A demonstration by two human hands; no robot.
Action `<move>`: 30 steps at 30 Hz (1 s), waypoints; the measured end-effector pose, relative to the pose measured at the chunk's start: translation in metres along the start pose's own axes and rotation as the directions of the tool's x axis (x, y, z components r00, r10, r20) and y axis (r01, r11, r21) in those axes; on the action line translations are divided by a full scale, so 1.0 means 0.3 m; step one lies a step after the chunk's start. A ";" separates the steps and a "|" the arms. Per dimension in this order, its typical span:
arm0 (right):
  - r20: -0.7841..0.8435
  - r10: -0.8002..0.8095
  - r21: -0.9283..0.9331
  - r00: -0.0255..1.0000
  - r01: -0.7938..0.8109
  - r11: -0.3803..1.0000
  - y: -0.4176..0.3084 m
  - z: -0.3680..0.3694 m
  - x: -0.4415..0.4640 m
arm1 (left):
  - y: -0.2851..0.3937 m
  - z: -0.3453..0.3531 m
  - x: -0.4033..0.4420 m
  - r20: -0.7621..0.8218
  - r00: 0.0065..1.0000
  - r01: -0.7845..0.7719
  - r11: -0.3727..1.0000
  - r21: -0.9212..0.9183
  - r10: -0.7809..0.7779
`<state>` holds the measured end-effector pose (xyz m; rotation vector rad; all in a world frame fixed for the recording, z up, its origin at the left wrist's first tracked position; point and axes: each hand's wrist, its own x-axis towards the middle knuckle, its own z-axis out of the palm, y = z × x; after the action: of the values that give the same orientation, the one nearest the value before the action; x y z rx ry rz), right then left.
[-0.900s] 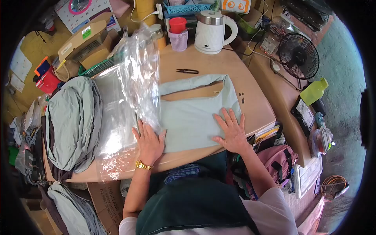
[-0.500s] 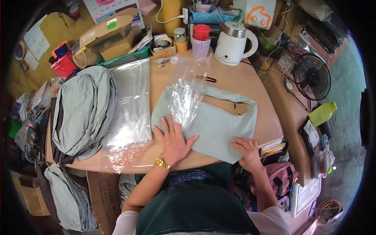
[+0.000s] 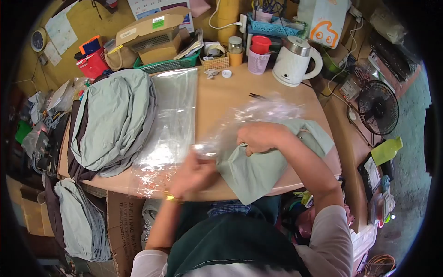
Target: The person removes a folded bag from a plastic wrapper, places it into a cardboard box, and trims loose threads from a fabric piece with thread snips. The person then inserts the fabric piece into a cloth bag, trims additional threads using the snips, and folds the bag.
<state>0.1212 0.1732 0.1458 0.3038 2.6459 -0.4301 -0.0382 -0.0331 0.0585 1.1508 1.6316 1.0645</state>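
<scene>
A pale green cloth piece (image 3: 258, 173) lies bunched near the table's front edge, one corner hanging toward my lap. My right hand (image 3: 260, 137) is closed on its upper left part, with the fingers bent into the fabric. My left hand (image 3: 196, 173), blurred by motion, is at the cloth's left side, its fingertips by the edge of a clear plastic bag (image 3: 272, 108). That bag spreads behind the cloth and partly over the table. Whether my left fingers grip the bag is smeared.
Clear plastic bags (image 3: 173, 111) lie flat beside a pile of green cloth (image 3: 113, 120) on the left. Dark snips (image 3: 257, 96), a white kettle (image 3: 295, 62) and a purple cup (image 3: 258, 61) are toward the back. A black fan (image 3: 378, 107) stands at the right.
The plastic bag has moved right, off the stack and behind the cloth. The flat cloth has been turned and bunched. My right hand has moved left and closed on it.
</scene>
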 end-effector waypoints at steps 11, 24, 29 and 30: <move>-0.155 -0.294 0.132 0.943 0.315 0.940 0.107 0.143 0.269 | 0.003 -0.632 -0.388 -0.446 0.829 0.317 0.941 -0.120 -0.337; -0.789 0.293 0.372 0.540 0.041 0.927 0.041 0.072 -0.264 | 0.255 -0.502 -0.146 -0.397 0.462 0.039 0.429 0.903 0.793; -0.877 0.427 0.458 0.222 0.117 0.881 0.009 0.116 -0.355 | 0.387 -0.388 -0.067 -0.297 0.576 0.103 0.292 0.951 0.762; -0.903 0.417 0.428 0.101 0.148 0.891 -0.004 0.115 -0.355 | 0.412 -0.361 -0.057 -0.289 0.575 0.092 0.290 0.953 0.766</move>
<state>0.2279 0.1450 0.1652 1.5184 3.7273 -1.0504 -0.1078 -0.0409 0.2083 2.1610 2.9637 0.8975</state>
